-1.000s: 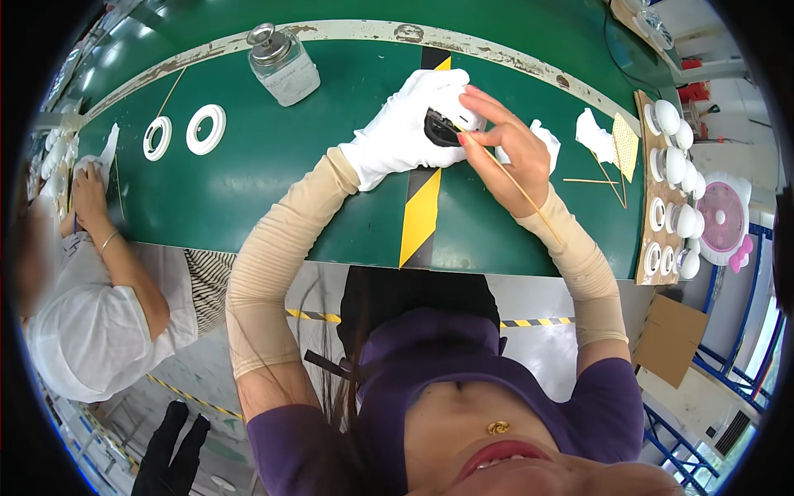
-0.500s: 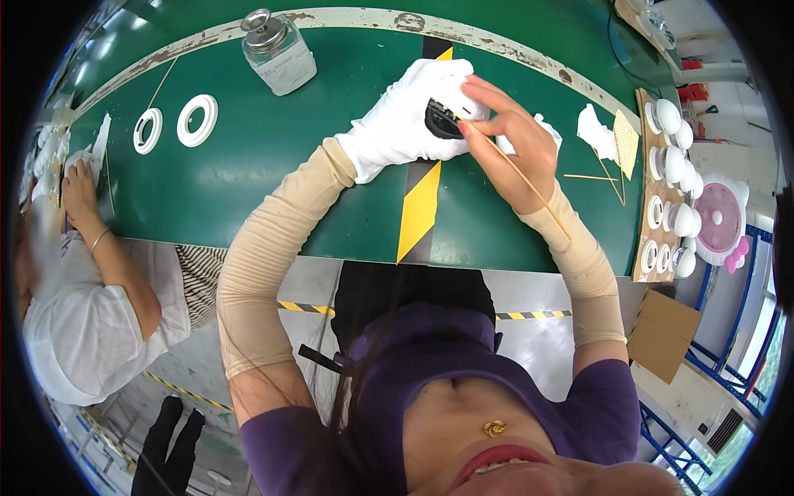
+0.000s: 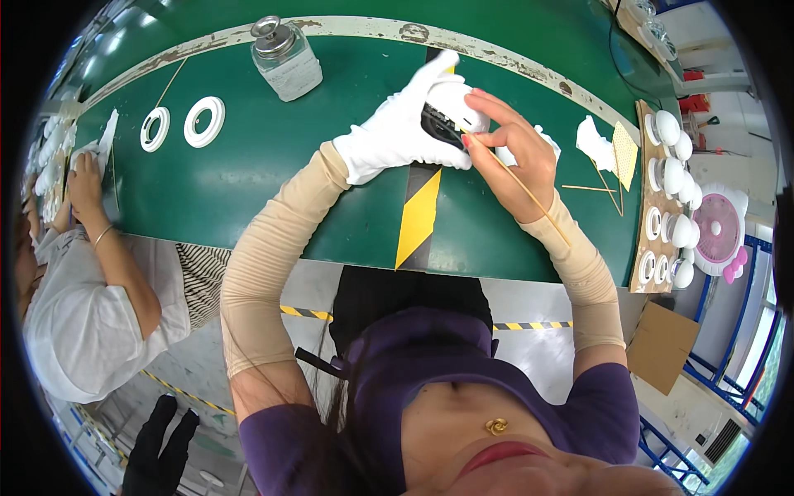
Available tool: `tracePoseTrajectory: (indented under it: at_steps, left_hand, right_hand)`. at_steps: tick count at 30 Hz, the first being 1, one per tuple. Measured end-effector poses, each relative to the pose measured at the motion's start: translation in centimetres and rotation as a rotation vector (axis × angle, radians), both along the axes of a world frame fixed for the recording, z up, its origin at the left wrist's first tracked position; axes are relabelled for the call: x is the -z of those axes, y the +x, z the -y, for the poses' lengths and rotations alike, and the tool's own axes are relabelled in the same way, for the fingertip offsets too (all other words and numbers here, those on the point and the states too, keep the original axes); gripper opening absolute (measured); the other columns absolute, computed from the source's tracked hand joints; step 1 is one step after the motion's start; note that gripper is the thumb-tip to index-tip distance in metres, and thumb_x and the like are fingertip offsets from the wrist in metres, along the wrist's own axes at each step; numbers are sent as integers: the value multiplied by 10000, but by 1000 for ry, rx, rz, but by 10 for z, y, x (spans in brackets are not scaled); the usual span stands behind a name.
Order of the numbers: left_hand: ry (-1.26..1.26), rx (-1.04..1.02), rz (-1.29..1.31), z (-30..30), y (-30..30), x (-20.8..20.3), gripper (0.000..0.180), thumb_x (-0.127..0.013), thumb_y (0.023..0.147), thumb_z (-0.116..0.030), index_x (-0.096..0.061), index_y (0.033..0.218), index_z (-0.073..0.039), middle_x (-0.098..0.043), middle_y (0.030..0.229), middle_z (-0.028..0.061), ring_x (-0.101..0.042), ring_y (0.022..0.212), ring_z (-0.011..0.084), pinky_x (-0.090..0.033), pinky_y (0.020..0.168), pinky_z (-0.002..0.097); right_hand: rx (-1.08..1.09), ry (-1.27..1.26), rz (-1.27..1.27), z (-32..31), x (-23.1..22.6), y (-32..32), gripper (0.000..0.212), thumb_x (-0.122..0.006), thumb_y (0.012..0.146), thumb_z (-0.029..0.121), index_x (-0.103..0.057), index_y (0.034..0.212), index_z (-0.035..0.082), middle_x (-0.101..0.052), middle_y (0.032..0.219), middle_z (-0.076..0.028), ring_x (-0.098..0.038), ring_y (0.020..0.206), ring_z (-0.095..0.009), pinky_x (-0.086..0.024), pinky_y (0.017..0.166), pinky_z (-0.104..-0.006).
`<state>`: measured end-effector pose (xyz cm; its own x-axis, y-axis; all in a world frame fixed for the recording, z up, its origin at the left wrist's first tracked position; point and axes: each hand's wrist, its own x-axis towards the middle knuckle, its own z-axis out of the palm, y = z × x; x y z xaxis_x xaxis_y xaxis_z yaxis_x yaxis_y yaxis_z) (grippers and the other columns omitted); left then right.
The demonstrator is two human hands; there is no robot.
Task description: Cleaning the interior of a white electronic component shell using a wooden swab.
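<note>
Mid-step on one piece when I checked. Left hand (image 3: 397, 132), in a white glove, had its grip clamped around a small white part with a dark opening (image 3: 447, 112), held just above the green counter (image 3: 273, 182) at upper centre of the frame. Right hand (image 3: 513, 153), bare, had its fingers pinched together on a thin wooden stick (image 3: 529, 198), tip at the part's dark opening. I judged this as detail work on the part under way, not finished.

Done vs left, as far as I could see: a board at right frame (image 3: 649, 240) carried a batch of white round pieces (image 3: 674, 178), state unclear. Two white rings (image 3: 178, 124) lay upper left, untouched. A glass bottle with metal cap (image 3: 285, 54) stood top centre. A co-worker's hand (image 3: 83, 178) worked at far left.
</note>
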<state>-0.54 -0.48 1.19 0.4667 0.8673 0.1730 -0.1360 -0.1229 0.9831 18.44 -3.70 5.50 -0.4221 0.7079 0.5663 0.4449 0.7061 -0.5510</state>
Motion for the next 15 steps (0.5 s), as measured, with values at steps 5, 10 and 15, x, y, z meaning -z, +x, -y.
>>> tracePoseTrajectory:
  at_steps: [5, 10, 15]
  left_hand:
    - [123, -52, -101, -4, 5, 13, 850, -848, 662, -216, -417, 1380, -70, -485, 1345, 130, -495, 1233, 254, -425, 1026, 339]
    - [514, -188, -370, -3, 10, 9, 836, -823, 665, -204, -413, 1382, -76, -509, 1306, 132, -511, 1199, 268, -436, 1003, 357]
    - [292, -125, -237, -1, 6, 7, 848, -844, 651, -272, -438, 1365, -62, -475, 1349, 165, -466, 1264, 318, -414, 1042, 387]
  right_hand:
    - [-5, 2, -2, -2, 2, 0, 178, -708, 792, -35, -537, 758, -3, -648, 1183, -222, -612, 1160, -363, -498, 939, -384]
    - [-45, 34, -14, -9, 5, -2, 169, -702, 796, -41, -537, 779, -4, -647, 1181, -225, -607, 1163, -372, -501, 935, -386]
    - [-39, 30, -9, -6, 4, 0, 164, -697, 798, -45, -538, 793, -5, -646, 1183, -227, -600, 1173, -376, -499, 935, -388]
